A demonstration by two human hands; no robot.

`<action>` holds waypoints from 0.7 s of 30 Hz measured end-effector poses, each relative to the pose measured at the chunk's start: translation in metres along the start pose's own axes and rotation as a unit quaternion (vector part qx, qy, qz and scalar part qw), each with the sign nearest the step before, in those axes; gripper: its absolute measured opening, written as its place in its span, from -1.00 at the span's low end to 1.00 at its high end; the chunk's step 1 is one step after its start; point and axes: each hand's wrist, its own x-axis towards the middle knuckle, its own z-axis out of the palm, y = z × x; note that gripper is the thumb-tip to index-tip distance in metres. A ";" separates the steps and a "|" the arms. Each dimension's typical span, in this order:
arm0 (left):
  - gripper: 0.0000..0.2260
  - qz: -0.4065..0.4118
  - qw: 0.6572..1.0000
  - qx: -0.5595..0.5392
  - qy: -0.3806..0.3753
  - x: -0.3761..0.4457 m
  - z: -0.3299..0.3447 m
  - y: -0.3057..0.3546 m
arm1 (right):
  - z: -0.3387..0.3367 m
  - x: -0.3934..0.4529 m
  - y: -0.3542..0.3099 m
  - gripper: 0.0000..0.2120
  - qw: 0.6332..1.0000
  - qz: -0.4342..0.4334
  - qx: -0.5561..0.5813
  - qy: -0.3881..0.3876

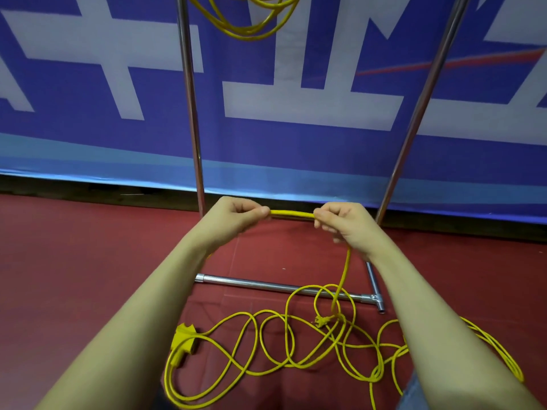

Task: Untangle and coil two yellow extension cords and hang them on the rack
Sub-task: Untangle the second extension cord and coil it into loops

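a short stretch of the yellow extension cord is held taut between both hands, its long axis running from nine to three o'clock across the view. the left hand is curled round one end of this stretch, thumb and fingers pinched on it; the right hand is curled round the other end in the same way. the two hands are near each other, at about the same height, just in front of the rack's uprights.

from the right hand the cord drops toward six o'clock, its axis there nearly vertical, and is led into a loose tangle of loops on the red floor. so the free length lies below and slightly right of the grip, and the right hand is judged the nearer one for feeding it up. within the tangle a plug is seen near a knot-like crossing, and a yellow socket block lies at about eight o'clock of the heap.

the rack stands at twelve o'clock, its base bar lying partly under the loops. one coiled cord is already hung at the top, so the task is judged roughly half done.
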 end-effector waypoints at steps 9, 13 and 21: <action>-0.92 -0.011 0.992 0.090 0.092 0.012 -0.015 -0.029 | -0.002 0.000 0.007 -0.86 0.998 0.026 0.018 -0.053; -0.93 -0.015 0.985 0.126 0.114 0.010 -0.027 -0.034 | 0.001 0.004 0.017 -0.83 0.999 0.019 0.025 -0.041; -0.85 -0.021 0.991 0.129 -0.017 -0.001 -0.027 -0.013 | 0.025 0.012 0.005 -0.80 0.999 -0.034 0.005 -0.022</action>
